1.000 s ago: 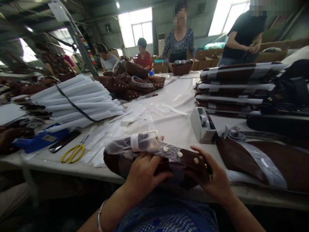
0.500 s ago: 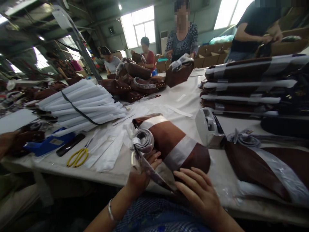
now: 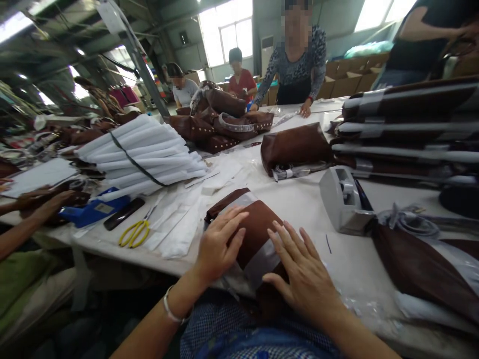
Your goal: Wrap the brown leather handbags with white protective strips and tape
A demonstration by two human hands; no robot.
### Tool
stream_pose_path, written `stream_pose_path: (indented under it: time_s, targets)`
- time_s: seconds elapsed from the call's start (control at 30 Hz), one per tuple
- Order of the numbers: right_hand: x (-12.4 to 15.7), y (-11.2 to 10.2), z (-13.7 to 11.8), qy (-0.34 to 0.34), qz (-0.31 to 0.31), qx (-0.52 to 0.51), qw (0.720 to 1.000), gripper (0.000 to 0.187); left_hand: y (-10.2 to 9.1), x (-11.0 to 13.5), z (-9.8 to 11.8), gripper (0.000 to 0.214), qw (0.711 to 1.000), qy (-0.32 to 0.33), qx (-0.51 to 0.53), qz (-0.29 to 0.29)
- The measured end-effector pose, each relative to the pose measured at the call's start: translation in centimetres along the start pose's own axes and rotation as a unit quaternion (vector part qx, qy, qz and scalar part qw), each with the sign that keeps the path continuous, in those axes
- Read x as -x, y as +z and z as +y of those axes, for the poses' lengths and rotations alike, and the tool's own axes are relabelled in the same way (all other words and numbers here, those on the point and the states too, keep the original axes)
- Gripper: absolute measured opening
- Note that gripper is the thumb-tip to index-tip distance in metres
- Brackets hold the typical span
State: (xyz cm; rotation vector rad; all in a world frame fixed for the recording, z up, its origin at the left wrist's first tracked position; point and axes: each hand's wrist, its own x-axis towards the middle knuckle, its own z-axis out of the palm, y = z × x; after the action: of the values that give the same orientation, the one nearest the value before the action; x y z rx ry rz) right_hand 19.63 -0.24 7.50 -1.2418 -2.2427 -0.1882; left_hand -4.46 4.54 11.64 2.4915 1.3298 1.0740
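A brown leather bag (image 3: 256,219) with pale wrapping bands around it lies at the table's front edge, its near end hanging toward my lap. My left hand (image 3: 220,242) rests on its left side, fingers stretched out and a silver bangle on the wrist. Across the bag's right side lies my right hand (image 3: 305,267), open with fingers spread. Neither hand grips anything. The grey rolled strap does not show now. A grey tape dispenser (image 3: 346,204) stands to the right of my right hand.
Yellow-handled scissors (image 3: 135,233), a dark phone-like object (image 3: 124,213) and a blue tape dispenser (image 3: 95,208) lie left. Behind them is a strapped bundle of white rolls (image 3: 149,154). Wrapped bags (image 3: 407,124) are stacked right; another brown bag (image 3: 295,144) lies ahead. Several co-workers surround the table.
My hands have let go of the strap and bag edge and now lie flat on top of the bag; the rolled strap has gone from sight. The co-worker opposite has set down a brown bag.
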Motion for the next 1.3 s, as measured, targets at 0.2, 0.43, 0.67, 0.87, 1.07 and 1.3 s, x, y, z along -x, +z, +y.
stream_pose_path:
  time_s: [0.2,0.43,0.67,0.87,1.07,1.3]
  targets:
    - [2.8,3.6,3.1,0.146,-0.095,-0.008,0.985,0.073,7.4,-1.1,-3.3,0.056,0.979,-0.001,-0.149,-0.141]
    - [3.2,2.9,4.0,0.148,-0.084,-0.039,0.985,0.070,5.7,-1.9,-3.3,0.055,0.978,-0.006,-0.118,-0.172]
    - [0.5,0.3,1.2,0.070,0.021,0.015,0.997,0.074,4.1,-5.5,-2.5,0.059,0.990,0.024,-0.111,-0.078]
    - [2.4,4.2,2.2,0.066,-0.025,0.001,0.998,0.067,7.7,-4.1,-5.0,0.057,0.975,-0.041,-0.111,-0.188]
    - [3.7,3.5,3.6,0.250,-0.044,-0.120,0.960,0.063,5.1,-3.7,-9.1,0.060,0.968,-0.141,-0.135,-0.157]
    - [0.0,0.3,6.3,0.434,-0.150,-0.388,0.799,0.084,3.6,-6.0,-14.0,0.073,0.952,-0.196,-0.081,-0.219]
